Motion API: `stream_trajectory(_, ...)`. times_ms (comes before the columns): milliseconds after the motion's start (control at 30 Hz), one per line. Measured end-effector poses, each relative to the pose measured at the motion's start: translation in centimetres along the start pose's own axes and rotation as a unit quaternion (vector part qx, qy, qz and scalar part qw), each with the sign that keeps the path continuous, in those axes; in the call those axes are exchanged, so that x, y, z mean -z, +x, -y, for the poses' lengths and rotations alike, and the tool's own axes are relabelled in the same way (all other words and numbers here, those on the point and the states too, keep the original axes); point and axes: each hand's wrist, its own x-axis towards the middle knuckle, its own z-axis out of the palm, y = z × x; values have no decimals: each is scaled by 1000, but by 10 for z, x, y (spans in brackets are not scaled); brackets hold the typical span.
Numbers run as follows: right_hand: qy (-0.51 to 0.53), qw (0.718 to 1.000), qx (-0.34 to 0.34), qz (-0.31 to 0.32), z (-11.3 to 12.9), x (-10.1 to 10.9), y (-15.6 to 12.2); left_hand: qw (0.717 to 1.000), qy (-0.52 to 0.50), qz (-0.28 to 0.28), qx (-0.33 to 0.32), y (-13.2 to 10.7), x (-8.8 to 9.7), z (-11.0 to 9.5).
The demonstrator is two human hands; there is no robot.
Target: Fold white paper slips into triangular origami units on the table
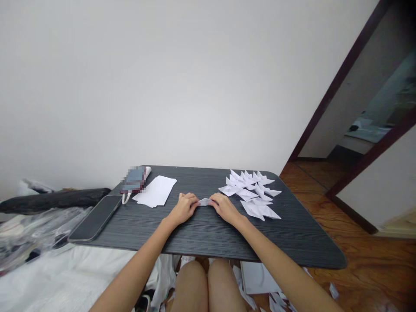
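A small folded piece of white paper (204, 202) is held between my two hands, low over the middle of the dark table. My left hand (185, 207) pinches its left end with closed fingers. At the right end, my right hand (224, 206) grips it the same way. The fingertips cover both ends, so only the middle of the paper shows. To the right of my hands lies a cluster of several folded white paper boats (250, 186). Left of them is a loose stack of plain white paper sheets (157, 190).
The dark wood-grain table (208, 240) stands against a white wall (201, 86). On its left side are a smartphone (96, 218) and a pixelated item (133, 180) with a white cable. Paper scraps (276, 301) lie on the floor below. A doorway opens at right.
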Motion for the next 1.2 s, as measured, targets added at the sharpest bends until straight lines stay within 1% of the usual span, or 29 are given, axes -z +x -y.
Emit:
stream_trajectory(100, 47, 997, -54, 7, -6, 1, 8, 998, -19, 14, 63, 7, -2, 3)
stream_trajectory(200, 71, 992, -93, 38, -10, 4, 19, 991, -26, 20, 133, 13, -2, 3)
stream_trajectory(300, 59, 988, -119, 78, -12, 5, 29, 983, -30, 25, 181, 17, -2, 2)
stream_trajectory(400, 22, 985, -142, 100, -11, 5, 32, 979, -14, 38, 198, 18, -2, 3)
stream_trajectory(467, -9, 985, -141, 97, -8, 5, 30, 979, 8, 45, 199, 17, -3, 4)
stream_trajectory(533, -55, 988, -127, 70, -1, 4, 25, 981, 24, 37, 188, 15, -4, 4)
stream_trajectory(567, -84, 989, -114, 50, 3, 3, 23, 984, 28, 28, 173, 14, -5, 4)
stream_trajectory(633, -146, 986, -80, 15, 13, 1, 18, 993, 30, 11, 117, 12, -7, 2)
stream_trajectory(667, -167, 984, -55, 16, 18, -1, 16, 996, 29, 6, 84, 11, -8, 0)
stream_trajectory(733, -184, 982, -11, 52, 26, -4, 9, 999, 25, 3, 25, 8, -11, -2)
stream_trajectory(767, -184, 981, -8, 59, 28, -6, 5, 1000, 20, -1, 6, 5, -12, -2)
stream_trajectory(833, -185, 981, -25, 52, 30, -8, -5, 1000, 2, -19, -11, -2, -13, -1)
stream_trajectory(933, -192, 979, -52, 40, 29, -4, -20, 998, -35, -44, -16, -15, -8, 4)
stream_trajectory(1000, -200, 976, -75, 44, 27, 2, -24, 998, -50, -38, -18, -19, -4, 6)
stream_trajectory(1067, -208, 972, -96, 56, 27, 7, -23, 998, -60, -26, -11, -18, -1, 6)
stream_trajectory(1133, -206, 971, -113, 54, 27, 10, -15, 998, -62, -19, 20, -11, 0, 5)
stream_trajectory(1200, -187, 974, -129, 22, 26, 8, -5, 996, -51, -7, 77, -2, -1, 4)
